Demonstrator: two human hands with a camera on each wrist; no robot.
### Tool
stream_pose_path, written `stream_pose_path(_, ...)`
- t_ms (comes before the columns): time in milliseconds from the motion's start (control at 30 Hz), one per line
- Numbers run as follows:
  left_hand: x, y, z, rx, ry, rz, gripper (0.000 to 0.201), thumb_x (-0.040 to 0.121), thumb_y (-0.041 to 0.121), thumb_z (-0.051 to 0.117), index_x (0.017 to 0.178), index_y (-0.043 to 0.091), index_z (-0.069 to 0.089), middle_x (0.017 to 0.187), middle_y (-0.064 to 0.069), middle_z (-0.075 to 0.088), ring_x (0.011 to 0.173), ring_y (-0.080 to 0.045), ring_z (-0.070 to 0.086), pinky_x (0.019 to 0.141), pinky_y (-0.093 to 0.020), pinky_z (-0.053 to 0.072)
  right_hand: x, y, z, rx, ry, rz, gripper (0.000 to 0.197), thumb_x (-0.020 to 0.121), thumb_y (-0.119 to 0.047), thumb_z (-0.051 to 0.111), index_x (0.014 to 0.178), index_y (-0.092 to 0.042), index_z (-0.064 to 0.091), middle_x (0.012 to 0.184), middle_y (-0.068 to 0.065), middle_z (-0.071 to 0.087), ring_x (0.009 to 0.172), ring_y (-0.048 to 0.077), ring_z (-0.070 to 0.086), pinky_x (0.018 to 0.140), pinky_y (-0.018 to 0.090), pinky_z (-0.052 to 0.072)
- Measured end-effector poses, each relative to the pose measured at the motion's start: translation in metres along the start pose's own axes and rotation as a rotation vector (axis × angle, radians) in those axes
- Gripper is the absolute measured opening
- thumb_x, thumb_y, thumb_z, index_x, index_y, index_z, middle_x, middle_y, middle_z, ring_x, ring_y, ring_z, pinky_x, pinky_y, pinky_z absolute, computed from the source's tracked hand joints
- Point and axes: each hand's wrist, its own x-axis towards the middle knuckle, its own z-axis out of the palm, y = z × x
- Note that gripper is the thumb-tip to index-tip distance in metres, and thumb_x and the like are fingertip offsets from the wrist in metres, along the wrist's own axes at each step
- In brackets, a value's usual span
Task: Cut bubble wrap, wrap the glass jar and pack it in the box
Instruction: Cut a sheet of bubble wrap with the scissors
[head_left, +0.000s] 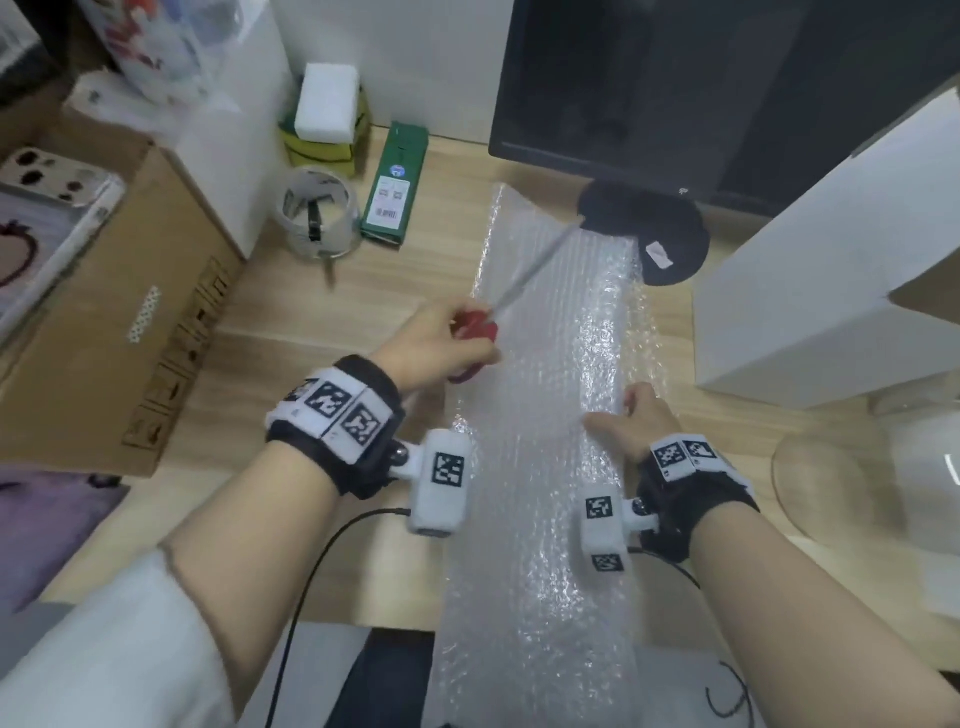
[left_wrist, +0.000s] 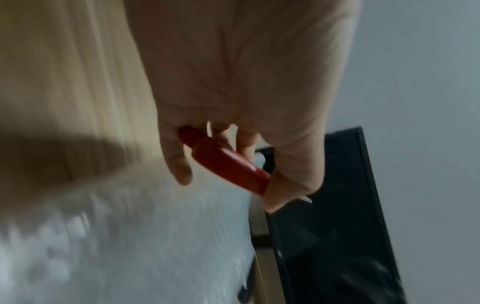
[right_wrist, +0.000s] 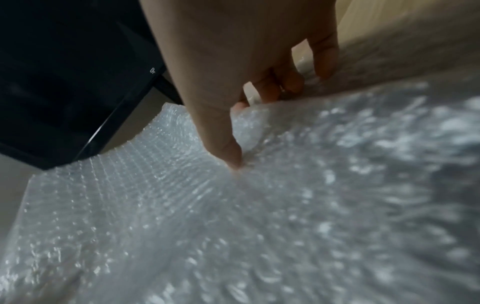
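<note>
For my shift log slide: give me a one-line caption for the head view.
Left hand grips red-handled scissors over the bubble wrap while the right hand grips its edge.

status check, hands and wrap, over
Left hand grips red scissors, blades over the bubble wrap. Right hand pinches the wrap's right edge. No cut visible yet. Nothing in the way.
</note>
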Motion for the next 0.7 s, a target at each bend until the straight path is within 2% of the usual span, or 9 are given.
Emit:
stream_pose_path(100, -0.005, -0.026, -0.041, 0.055, 0.329, -0.043, 0.026, 0.074, 0.002, 0.066, 0.097, 0.011, 0.059, 0.078, -0.003, 0.058, 0.06, -0.016, 0.054, 0.049, -0.015, 0.043, 0.003, -0.002, 0.0, -0.004, -0.032, 0.032, 0.028, 0.074, -0.024, 0.06, 0.089, -0.026, 0.037, 0.088, 0.003, 0.046, 0.069, 0.02, 0.049, 0.063, 0.034, 0.048)
stream_pose_path(167, -0.006, -0.05, -0.065, 0.183, 0.477, -0.141, 0.03, 0.07, 0.01, 0.068, 0.099, 0.01, 0.06, 0.093, -0.01, 0.063, 0.076, -0.026, 0.061, 0.064, -0.024, 0.05, 0.005, -0.002, 0.001, 0.0, -0.023, 0.045, 0.028, 0.074, -0.021, 0.06, 0.086, -0.026, 0.036, 0.086, 0.003, 0.044, 0.068, 0.02, 0.047, 0.06, 0.033, 0.046)
stream_pose_path(233, -0.01, -0.067, -0.076, 0.324, 0.48, -0.241, 0.037, 0.064, 0.019, 0.072, 0.097, 0.014, 0.058, 0.105, -0.013, 0.061, 0.089, -0.029, 0.059, 0.077, -0.031, 0.049, 0.005, -0.003, 0.002, 0.011, -0.009, 0.063, 0.029, 0.071, -0.02, 0.06, 0.086, -0.026, 0.036, 0.086, 0.003, 0.044, 0.068, 0.02, 0.048, 0.059, 0.033, 0.045)
stream_pose_path(300, -0.013, -0.078, -0.078, 0.394, 0.462, -0.305, 0.043, 0.058, 0.023, 0.073, 0.097, 0.014, 0.057, 0.102, -0.012, 0.06, 0.085, -0.027, 0.058, 0.073, -0.031, 0.048, 0.005, -0.005, 0.001, 0.022, -0.004, 0.082, 0.031, 0.067, -0.022, 0.059, 0.088, -0.025, 0.037, 0.086, 0.003, 0.044, 0.068, 0.021, 0.049, 0.06, 0.034, 0.046)
stream_pose_path(400, -0.015, -0.085, -0.07, 0.437, 0.533, -0.356, 0.032, 0.068, 0.017, 0.071, 0.098, 0.007, 0.063, 0.093, -0.014, 0.064, 0.081, -0.03, 0.059, 0.07, -0.032, 0.046, 0.003, -0.008, 0.005, 0.023, 0.02, 0.098, 0.048, 0.063, -0.026, 0.058, 0.106, -0.022, 0.039, 0.091, 0.002, 0.047, 0.071, 0.021, 0.053, 0.064, 0.037, 0.052)
stream_pose_path(467, -0.016, -0.086, -0.064, 0.466, 0.619, -0.408, 0.04, 0.066, 0.027, 0.065, 0.102, 0.009, 0.061, 0.106, -0.017, 0.062, 0.094, -0.036, 0.058, 0.083, -0.041, 0.048, -0.001, -0.01, 0.006, -0.005, 0.053, 0.09, 0.057, 0.063, -0.029, 0.056, 0.117, -0.021, 0.037, 0.097, 0.001, 0.049, 0.075, 0.021, 0.057, 0.066, 0.041, 0.054)
stream_pose_path(533, -0.015, -0.085, -0.058, 0.509, 0.649, -0.454, 0.051, 0.065, 0.028, 0.061, 0.112, 0.011, 0.053, 0.124, -0.018, 0.051, 0.109, -0.039, 0.05, 0.094, -0.05, 0.043, -0.003, -0.009, 0.007, -0.021, 0.07, 0.068, 0.054, 0.068, -0.03, 0.056, 0.117, -0.019, 0.038, 0.098, 0.001, 0.05, 0.074, 0.02, 0.058, 0.062, 0.037, 0.051)
stream_pose_path(633, -0.019, -0.056, -0.042, 0.387, 0.6, -0.326, 0.067, 0.066, 0.022, 0.062, 0.128, 0.021, 0.04, 0.139, -0.013, 0.037, 0.117, -0.034, 0.046, 0.099, -0.048, 0.04, -0.003, -0.003, 0.006, 0.053, 0.085, 0.035, 0.038, 0.07, -0.029, 0.061, 0.102, -0.018, 0.045, 0.095, 0.002, 0.054, 0.081, 0.021, 0.059, 0.075, 0.042, 0.054)
stream_pose_path(700, -0.026, -0.027, -0.027, 0.227, 0.491, -0.158, 0.056, 0.074, 0.021, 0.066, 0.126, 0.024, 0.045, 0.137, -0.008, 0.038, 0.119, -0.026, 0.046, 0.101, -0.042, 0.04, -0.002, 0.0, 0.005, 0.128, 0.096, 0.014, 0.028, 0.069, -0.031, 0.067, 0.084, -0.023, 0.045, 0.088, 0.001, 0.053, 0.082, 0.022, 0.06, 0.082, 0.047, 0.054)
